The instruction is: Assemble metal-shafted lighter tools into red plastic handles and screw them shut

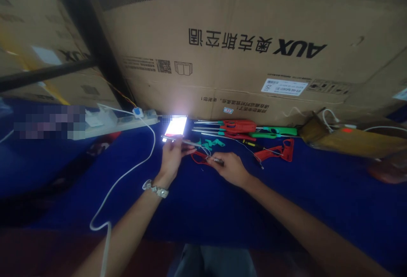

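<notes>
My left hand is closed on a thin metal rod that looks like a lighter's long tube. Wires run from its right end toward my right hand. Closed too, that hand pinches a small dark and silvery piece, too small to name surely. Just under the wires lies a red plastic shell, partly hidden by my fingers. Several green plastic pieces lie behind it. A brightly glowing screen stands beyond my left hand.
Red long-nosed lighters and a green one lie along a large carton. A yellow-and-black screwdriver and red casing are to the right. At left, a power strip trails a white cable across the blue tabletop.
</notes>
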{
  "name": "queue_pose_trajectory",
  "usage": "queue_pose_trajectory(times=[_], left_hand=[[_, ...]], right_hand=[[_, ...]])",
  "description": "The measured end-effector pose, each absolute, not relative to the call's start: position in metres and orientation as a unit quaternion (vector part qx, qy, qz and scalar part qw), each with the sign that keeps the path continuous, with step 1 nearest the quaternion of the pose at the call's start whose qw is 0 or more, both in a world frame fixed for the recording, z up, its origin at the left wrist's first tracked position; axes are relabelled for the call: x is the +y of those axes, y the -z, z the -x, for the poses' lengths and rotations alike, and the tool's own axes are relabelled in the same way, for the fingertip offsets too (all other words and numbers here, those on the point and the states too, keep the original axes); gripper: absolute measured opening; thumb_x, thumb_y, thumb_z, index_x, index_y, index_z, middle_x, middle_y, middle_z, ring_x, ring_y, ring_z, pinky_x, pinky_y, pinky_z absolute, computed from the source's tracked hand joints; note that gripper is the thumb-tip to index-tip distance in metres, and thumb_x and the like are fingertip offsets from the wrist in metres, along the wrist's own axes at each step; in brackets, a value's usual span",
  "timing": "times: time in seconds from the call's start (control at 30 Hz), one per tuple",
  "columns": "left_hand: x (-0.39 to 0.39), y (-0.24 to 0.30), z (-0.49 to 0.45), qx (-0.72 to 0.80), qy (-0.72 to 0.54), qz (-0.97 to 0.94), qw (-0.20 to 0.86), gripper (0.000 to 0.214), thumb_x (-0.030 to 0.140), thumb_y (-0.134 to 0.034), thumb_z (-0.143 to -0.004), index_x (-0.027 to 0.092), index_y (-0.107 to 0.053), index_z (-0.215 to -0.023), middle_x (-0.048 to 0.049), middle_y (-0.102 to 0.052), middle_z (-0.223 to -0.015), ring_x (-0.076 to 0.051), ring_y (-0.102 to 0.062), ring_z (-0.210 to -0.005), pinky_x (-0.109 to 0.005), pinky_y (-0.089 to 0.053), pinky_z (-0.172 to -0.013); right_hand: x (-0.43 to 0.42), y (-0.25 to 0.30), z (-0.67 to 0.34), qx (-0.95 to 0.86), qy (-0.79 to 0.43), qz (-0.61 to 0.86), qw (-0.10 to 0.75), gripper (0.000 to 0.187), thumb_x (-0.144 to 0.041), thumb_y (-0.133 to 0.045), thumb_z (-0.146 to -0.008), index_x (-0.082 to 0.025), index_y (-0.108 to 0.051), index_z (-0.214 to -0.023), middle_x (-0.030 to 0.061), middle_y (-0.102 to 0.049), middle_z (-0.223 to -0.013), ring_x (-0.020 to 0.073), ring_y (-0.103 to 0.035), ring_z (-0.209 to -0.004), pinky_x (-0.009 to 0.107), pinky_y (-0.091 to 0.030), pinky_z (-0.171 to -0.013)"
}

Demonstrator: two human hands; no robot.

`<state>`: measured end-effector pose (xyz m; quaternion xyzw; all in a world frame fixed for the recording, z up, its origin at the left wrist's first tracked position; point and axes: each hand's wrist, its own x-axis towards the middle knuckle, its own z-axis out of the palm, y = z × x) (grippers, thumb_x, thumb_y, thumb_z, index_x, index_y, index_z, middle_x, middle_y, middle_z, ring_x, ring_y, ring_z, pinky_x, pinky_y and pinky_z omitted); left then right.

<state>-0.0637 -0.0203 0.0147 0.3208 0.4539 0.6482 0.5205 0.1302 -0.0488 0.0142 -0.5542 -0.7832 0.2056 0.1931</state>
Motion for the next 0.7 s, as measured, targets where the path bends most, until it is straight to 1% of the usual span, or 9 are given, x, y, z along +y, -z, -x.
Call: queue_pose_trajectory(times=[0.07,0.17,0.27,0.33,0.4,0.47,0.53,0.63,0.7], left_hand=[[-0.02,-0.013,0.063,0.452,-0.649,-0.333,0.514,0.028,0.033,-0.071,-0.083,0.015,-0.054,-0.096,0.0,-0.067,-0.072,-0.015,-0.07,-0.06,-0.033,-0.064,-0.063],[-0.019,-0.01,0.064,0.451,-0.649,-0.353,0.5,0.034,0.033,-0.072,-0.083,0.018,-0.049,-0.103,0.0025,-0.066,-0.072,-0.015,-0.071,-0.061,-0.033,-0.064,-0.063],[-0.014,-0.007,0.066,0.461,-0.648,-0.363,0.485,0.046,0.032,-0.075,-0.079,0.021,-0.041,-0.108,0.0046,-0.065,-0.07,-0.016,-0.07,-0.058,-0.031,-0.062,-0.057],[-0.011,-0.006,0.067,0.474,-0.645,-0.36,0.48,0.053,0.031,-0.077,-0.077,0.022,-0.037,-0.11,0.0062,-0.064,-0.069,-0.016,-0.069,-0.054,-0.029,-0.061,-0.054],[-0.009,-0.006,0.068,0.486,-0.639,-0.356,0.478,0.055,0.03,-0.078,-0.077,0.023,-0.034,-0.11,0.007,-0.063,-0.068,-0.016,-0.069,-0.052,-0.028,-0.06,-0.051],[-0.008,-0.007,0.07,0.497,-0.629,-0.357,0.479,0.054,0.03,-0.077,-0.078,0.023,-0.034,-0.109,0.007,-0.062,-0.069,-0.015,-0.068,-0.05,-0.026,-0.059,-0.048],[-0.008,-0.01,0.071,0.513,-0.6,-0.364,0.493,0.048,0.029,-0.075,-0.08,0.023,-0.035,-0.105,0.0061,-0.063,-0.069,-0.014,-0.066,-0.048,-0.024,-0.057,-0.045],[-0.01,-0.016,0.076,0.541,-0.54,-0.385,0.517,0.037,0.03,-0.073,-0.083,0.02,-0.041,-0.1,0.0027,-0.064,-0.07,-0.012,-0.061,-0.043,-0.024,-0.054,-0.04],[-0.011,-0.018,0.083,0.557,-0.511,-0.407,0.513,0.034,0.031,-0.074,-0.083,0.019,-0.046,-0.1,0.0012,-0.064,-0.069,-0.012,-0.058,-0.041,-0.023,-0.05,-0.037]], right_hand=[[-0.052,-0.01,-0.13,-0.796,-0.174,0.544,0.199,0.022,-0.039,-0.056,-0.096,-0.025,-0.072,-0.089,-0.0028,-0.071,-0.074,0.0133,-0.063,-0.065,0.024,-0.031,-0.06],[-0.056,-0.008,-0.129,-0.831,-0.124,0.511,0.182,0.02,-0.032,-0.052,-0.099,-0.024,-0.07,-0.094,-0.0006,-0.075,-0.084,0.0144,-0.067,-0.072,0.024,-0.032,-0.061],[-0.06,-0.012,-0.127,-0.863,-0.067,0.485,0.126,0.025,-0.028,-0.044,-0.103,-0.022,-0.069,-0.106,0.0032,-0.076,-0.094,0.0165,-0.07,-0.079,0.026,-0.033,-0.061],[-0.061,-0.016,-0.125,-0.873,-0.03,0.48,0.077,0.03,-0.028,-0.04,-0.104,-0.02,-0.067,-0.114,0.0061,-0.076,-0.095,0.0179,-0.07,-0.078,0.027,-0.034,-0.06],[-0.062,-0.018,-0.124,-0.877,-0.011,0.478,0.047,0.032,-0.027,-0.038,-0.104,-0.019,-0.065,-0.12,0.0082,-0.075,-0.096,0.0188,-0.07,-0.077,0.027,-0.035,-0.058],[-0.063,-0.019,-0.124,-0.878,-0.016,0.475,0.053,0.031,-0.026,-0.04,-0.103,-0.018,-0.063,-0.122,0.0086,-0.075,-0.098,0.0189,-0.07,-0.077,0.028,-0.036,-0.059],[-0.061,-0.017,-0.126,-0.876,-0.041,0.473,0.081,0.027,-0.026,-0.045,-0.1,-0.019,-0.064,-0.118,0.007,-0.075,-0.096,0.0186,-0.07,-0.076,0.027,-0.038,-0.06],[-0.056,-0.016,-0.13,-0.863,-0.096,0.48,0.126,0.019,-0.028,-0.053,-0.096,-0.021,-0.066,-0.108,0.0029,-0.075,-0.085,0.0171,-0.069,-0.071,0.026,-0.038,-0.061],[-0.053,-0.016,-0.132,-0.851,-0.131,0.487,0.148,0.016,-0.028,-0.057,-0.094,-0.022,-0.067,-0.105,0.0005,-0.073,-0.077,0.0155,-0.067,-0.066,0.025,-0.038,-0.06]])
